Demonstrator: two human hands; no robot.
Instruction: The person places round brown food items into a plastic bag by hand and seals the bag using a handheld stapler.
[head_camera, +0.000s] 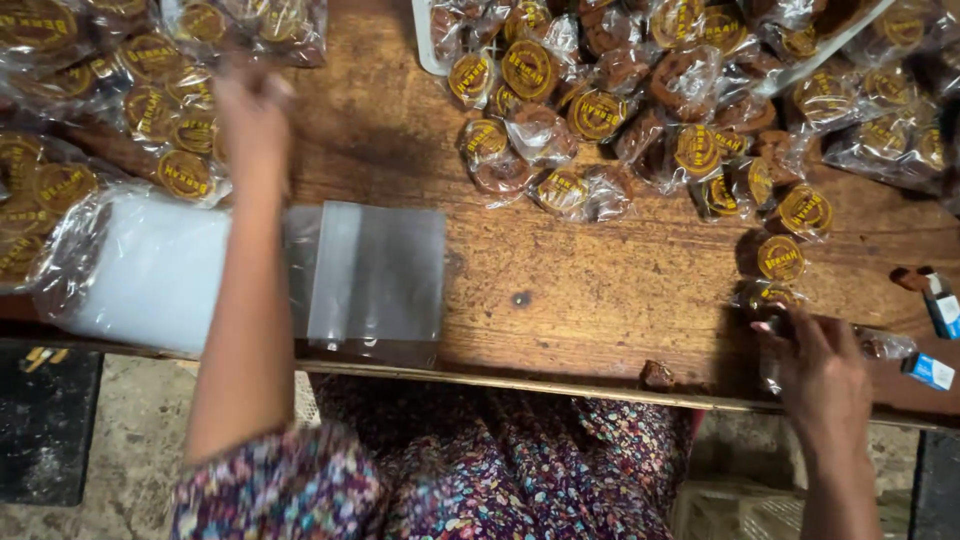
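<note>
The left hand (252, 118) is stretched toward the wrapped cakes (165, 120) heaped at the table's (600, 290) far left corner; it is blurred, so how far its fingers are spread cannot be told, and nothing is seen gripped. A stack of clear bags (375, 270) lies at the near edge, just beside the left forearm. The right hand (825, 375) is at the near right edge, fingers curled around a clear wrapper (880, 345). More wrapped cakes are piled along the far edge.
</note>
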